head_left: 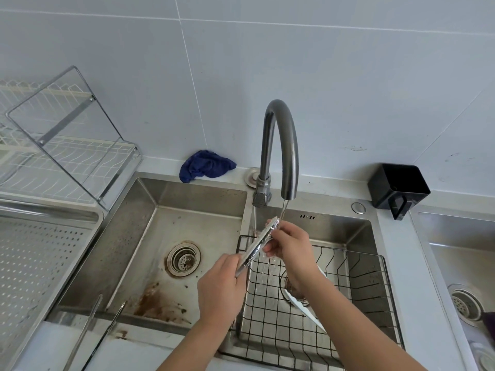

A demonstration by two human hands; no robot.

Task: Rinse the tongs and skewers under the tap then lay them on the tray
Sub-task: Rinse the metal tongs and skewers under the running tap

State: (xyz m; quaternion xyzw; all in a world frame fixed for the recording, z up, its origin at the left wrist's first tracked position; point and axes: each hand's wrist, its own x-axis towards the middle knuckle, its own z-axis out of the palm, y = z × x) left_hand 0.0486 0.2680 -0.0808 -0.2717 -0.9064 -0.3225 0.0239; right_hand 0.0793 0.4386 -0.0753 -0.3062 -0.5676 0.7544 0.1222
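Metal tongs (258, 245) slant under the running tap (281, 148), their far tip in the stream of water. My left hand (221, 287) grips their handle end. My right hand (290, 243) is curled round their upper part near the tip. Two thin metal skewers (92, 333) lie across the front rim of the left basin. A perforated steel tray (40, 253) sits at the left, with nothing on the part in view.
A black wire rack (334, 298) with a white plate (305, 309) fills the right basin. The left basin (160, 253) has a drain and brown stains. A blue cloth (206, 164), a black box (399, 186) and a dish rack (61, 145) stand behind.
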